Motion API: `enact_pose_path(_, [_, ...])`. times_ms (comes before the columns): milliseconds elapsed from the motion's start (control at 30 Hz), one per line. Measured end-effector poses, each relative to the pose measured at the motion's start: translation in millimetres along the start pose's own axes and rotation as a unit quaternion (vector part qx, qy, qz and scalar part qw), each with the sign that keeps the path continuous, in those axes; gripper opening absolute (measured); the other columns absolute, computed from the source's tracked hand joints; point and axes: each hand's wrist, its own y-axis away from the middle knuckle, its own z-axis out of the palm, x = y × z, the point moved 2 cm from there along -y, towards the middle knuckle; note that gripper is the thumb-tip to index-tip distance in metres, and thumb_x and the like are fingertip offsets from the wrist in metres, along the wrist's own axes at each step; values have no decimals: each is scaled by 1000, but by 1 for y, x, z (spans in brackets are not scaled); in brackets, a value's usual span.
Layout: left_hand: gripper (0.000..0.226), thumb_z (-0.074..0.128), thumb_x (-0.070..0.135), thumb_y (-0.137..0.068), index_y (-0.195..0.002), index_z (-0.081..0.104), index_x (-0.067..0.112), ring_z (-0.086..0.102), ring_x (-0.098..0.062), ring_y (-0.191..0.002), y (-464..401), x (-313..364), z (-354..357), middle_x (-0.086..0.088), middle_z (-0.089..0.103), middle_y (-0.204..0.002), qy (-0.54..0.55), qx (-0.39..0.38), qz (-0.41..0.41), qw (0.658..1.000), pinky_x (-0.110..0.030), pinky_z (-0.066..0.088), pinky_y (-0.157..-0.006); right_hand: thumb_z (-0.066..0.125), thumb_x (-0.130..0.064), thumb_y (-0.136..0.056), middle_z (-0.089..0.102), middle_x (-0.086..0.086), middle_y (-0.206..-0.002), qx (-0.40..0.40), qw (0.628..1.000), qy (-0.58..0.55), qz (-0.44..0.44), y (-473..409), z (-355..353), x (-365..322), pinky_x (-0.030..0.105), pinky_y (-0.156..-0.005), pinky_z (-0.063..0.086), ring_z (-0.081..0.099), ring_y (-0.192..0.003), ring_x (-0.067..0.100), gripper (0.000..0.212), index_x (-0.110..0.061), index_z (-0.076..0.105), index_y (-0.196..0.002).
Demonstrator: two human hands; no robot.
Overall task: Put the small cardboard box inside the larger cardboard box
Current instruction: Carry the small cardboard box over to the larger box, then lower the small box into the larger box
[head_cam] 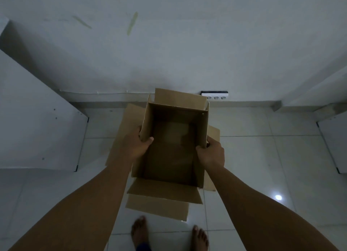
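I hold an open brown cardboard box [171, 156] by its side walls, and its dim inside shows nothing but a paler patch on the bottom. My left hand [136, 143] grips the left wall with the thumb over the rim. My right hand [213, 154] grips the right wall the same way. Around and under this box, wider cardboard flaps [125, 134] stick out to the left, right and front. They seem to belong to a larger box, whose body is hidden beneath the held one. I cannot tell whether the two boxes touch.
A white power strip [215, 96] lies at the foot of the wall just behind the boxes. White furniture panels stand at the left [37, 130] and right [332, 138]. My bare feet [139, 232] stand on the glossy tiled floor in front of the flaps.
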Motion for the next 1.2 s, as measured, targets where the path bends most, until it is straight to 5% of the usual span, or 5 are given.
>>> enact_pose_path(167, [77,65,55,-88,-152,36,23,54,-33,-131,-45,-12,4,-9,52,-148,-26,-17,3,1000,-51,47,-105,59,-16,-94,64,-6,-94,17,1000,-13,17,-20,31,1,22,-58,45,58,-68,8,47,-26,56,-140])
enact_pose_path(467, [79,65,47,-92,-156,27,21,43,-35,-141,-92,-30,29,-12,40,-157,-21,-47,-14,999,-49,39,-111,55,-13,-95,62,-8,-90,21,999,5,48,-51,62,14,29,-61,55,65,-70,15,48,-30,56,-140])
enact_pose_path(633, [76,66,42,-93,-155,30,18,44,-34,-140,-107,-32,38,-12,43,-155,-16,-70,-9,997,-47,40,-110,51,-13,-98,72,4,-113,24,998,17,57,-65,67,20,28,-62,54,66,-71,18,46,-28,55,-142])
enact_pose_path(800, [75,68,38,-92,-155,32,20,48,-32,-137,-113,-33,43,-10,45,-154,-15,-72,1,997,-46,43,-109,54,-16,-99,68,6,-127,20,998,17,61,-67,70,20,35,-79,56,70,-95,26,43,-21,55,-142])
enact_pose_path(1200, [77,69,37,-91,-156,30,22,42,-28,-143,-116,-29,54,-7,40,-159,-47,-62,55,995,-46,38,-116,60,-19,-93,66,4,-127,16,998,18,63,-60,85,17,33,-88,47,63,-112,25,42,-20,59,-135])
